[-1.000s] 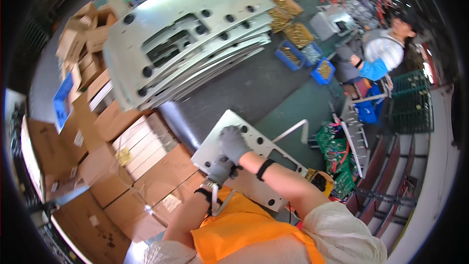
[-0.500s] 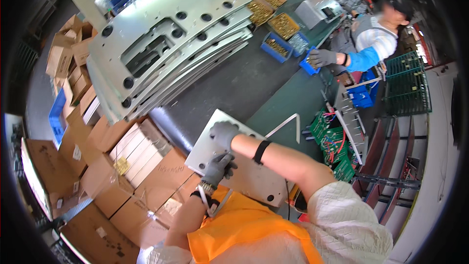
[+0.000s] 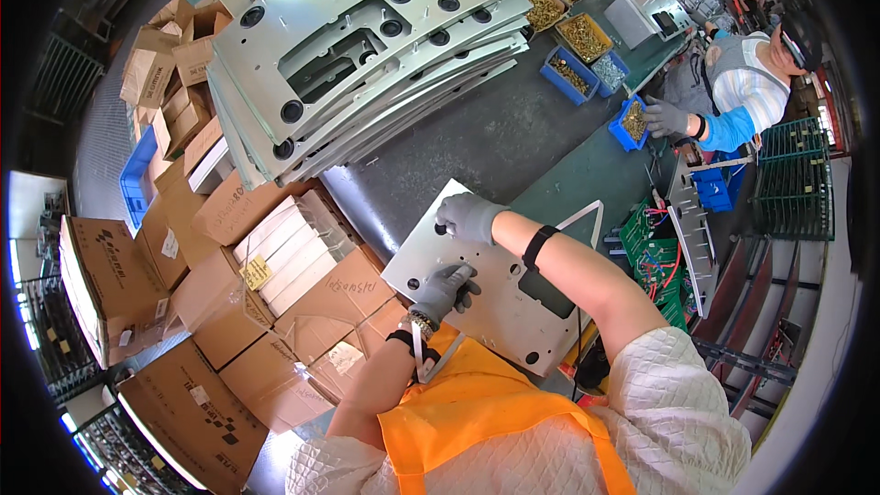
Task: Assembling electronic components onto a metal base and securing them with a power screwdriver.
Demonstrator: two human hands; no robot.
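The gloved right hand (image 3: 470,217), back upward, reaches just beyond the left hand (image 3: 445,291); what it grips underneath is hidden. The right forearm (image 3: 587,280) slants from it back and to the right. The left hand, also gloved, has its fingers (image 3: 467,296) curled, the left forearm (image 3: 371,390) behind it, leftward. The 2 hands stand apart.

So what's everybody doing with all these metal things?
Someone in an orange apron has a silver metal panel in front of them. Their gloved right hand is at its far edge; the gloved left hand is curled over it, maybe holding something, I can't tell. A stack of metal panels lies beyond. Off to the right, a co-worker's gloved hand is at a blue bin of gold-coloured bits.
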